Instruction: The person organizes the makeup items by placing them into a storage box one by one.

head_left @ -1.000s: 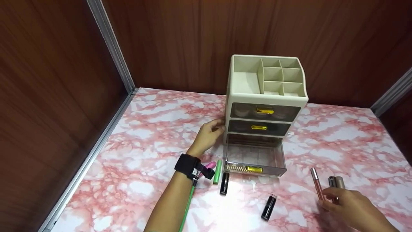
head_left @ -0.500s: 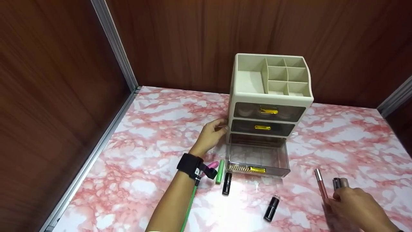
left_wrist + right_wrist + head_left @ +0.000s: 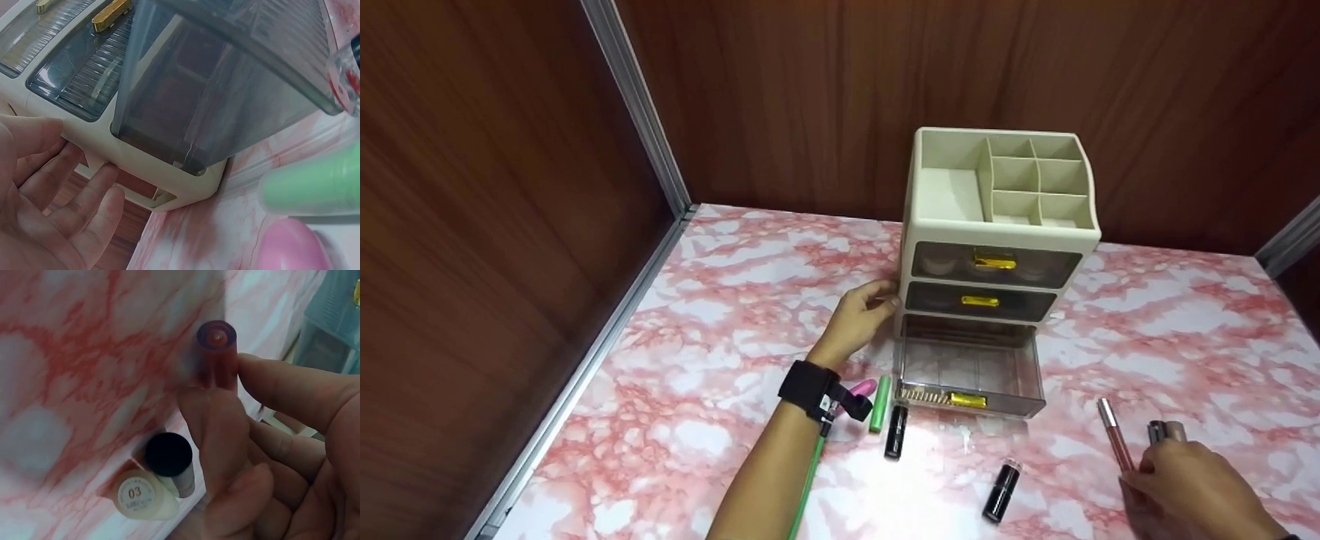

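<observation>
Right hand (image 3: 1192,480) pinches the slim pink lip-gloss tube (image 3: 1114,442) lying on the pink marbled table (image 3: 720,375); left hand (image 3: 861,319), fingers relaxed, steadies the cream plastic drawer organiser (image 3: 997,225) (bottom drawer pulled out).

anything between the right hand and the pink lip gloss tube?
Nothing visible. The right hand already touches the pink lip gloss tube: the right wrist view shows thumb and a finger pinching its end. Two short tubes lie beside it, not in the way.
</observation>
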A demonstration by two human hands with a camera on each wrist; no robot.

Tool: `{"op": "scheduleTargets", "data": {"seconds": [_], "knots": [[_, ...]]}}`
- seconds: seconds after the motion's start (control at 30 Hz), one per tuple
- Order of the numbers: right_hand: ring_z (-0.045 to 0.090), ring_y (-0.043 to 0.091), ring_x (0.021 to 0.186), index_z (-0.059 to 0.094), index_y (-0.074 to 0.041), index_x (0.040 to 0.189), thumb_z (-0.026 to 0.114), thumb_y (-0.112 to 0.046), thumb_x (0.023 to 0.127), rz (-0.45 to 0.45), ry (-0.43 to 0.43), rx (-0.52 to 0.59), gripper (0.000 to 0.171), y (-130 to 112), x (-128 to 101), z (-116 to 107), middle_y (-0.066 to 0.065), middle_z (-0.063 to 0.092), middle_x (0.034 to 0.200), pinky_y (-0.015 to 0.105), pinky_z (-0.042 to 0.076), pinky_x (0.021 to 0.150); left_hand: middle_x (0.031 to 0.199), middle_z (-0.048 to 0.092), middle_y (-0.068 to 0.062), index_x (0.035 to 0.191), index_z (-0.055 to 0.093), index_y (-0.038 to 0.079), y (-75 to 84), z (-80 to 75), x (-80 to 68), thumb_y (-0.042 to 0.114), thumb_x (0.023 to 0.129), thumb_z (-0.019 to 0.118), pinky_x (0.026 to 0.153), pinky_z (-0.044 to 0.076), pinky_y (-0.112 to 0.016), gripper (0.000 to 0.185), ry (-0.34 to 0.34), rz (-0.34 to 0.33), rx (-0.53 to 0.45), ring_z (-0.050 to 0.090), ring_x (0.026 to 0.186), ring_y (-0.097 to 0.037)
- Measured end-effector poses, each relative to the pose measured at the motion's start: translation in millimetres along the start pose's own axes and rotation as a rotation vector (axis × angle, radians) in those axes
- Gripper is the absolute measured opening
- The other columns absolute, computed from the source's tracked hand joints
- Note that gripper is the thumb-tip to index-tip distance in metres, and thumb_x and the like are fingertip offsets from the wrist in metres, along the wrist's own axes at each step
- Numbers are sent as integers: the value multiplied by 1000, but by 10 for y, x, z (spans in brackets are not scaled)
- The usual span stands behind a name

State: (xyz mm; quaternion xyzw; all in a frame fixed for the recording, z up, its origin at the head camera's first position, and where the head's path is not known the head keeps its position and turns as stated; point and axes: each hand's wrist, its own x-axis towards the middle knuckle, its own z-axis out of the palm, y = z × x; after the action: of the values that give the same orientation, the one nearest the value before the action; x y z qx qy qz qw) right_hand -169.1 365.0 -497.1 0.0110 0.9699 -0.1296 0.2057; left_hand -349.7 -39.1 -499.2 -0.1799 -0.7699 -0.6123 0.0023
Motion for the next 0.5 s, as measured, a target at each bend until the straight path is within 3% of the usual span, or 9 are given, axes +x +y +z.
{"op": "scheduleTargets", "data": {"seconds": [0.1, 0.2, 0.33, 0.43, 0.5], "knots": [[56, 16, 60, 69, -7, 74, 71, -30, 88, -3, 6, -6, 27, -19, -9, 17, -3, 60, 65, 46, 52, 60, 120, 64, -11, 125, 62, 1, -13, 14, -3, 14, 97, 61, 91, 49, -30, 31, -4, 2, -13, 62, 107, -24], [54, 15, 57, 67, -8, 72, 70, -27, 88, -11, 12, -7, 25, -38, -20, 24, -3, 58, 63, 43, 52, 58, 121, 63, -15, 125, 61, -3, 144, -8, -64, 9, 97, 59, 90, 50, -29, 30, -10, 3, -27, 61, 109, -27], [58, 16, 60, 70, -7, 75, 70, -28, 89, -7, -12, 14, 25, -37, -8, 35, -3, 61, 66, 45, 53, 61, 121, 63, -17, 124, 61, -4, 166, -9, -67, 6, 97, 59, 89, 50, -29, 29, -12, -7, -31, 61, 108, -28], [61, 18, 65, 71, -8, 79, 69, -32, 90, 7, -41, 26, 27, -36, 10, 40, -3, 63, 70, 47, 52, 63, 121, 63, -14, 125, 61, -1, 1, 17, -2, 9, 96, 60, 90, 50, -30, 30, -4, -13, -37, 61, 108, -27], [61, 18, 67, 71, -8, 81, 68, -35, 90, 14, -51, 33, 29, -44, 12, 35, -4, 63, 72, 47, 52, 64, 121, 64, -12, 124, 62, 1, -18, 16, -3, 12, 96, 61, 90, 50, -29, 30, -2, -12, -39, 61, 108, -25]]}}
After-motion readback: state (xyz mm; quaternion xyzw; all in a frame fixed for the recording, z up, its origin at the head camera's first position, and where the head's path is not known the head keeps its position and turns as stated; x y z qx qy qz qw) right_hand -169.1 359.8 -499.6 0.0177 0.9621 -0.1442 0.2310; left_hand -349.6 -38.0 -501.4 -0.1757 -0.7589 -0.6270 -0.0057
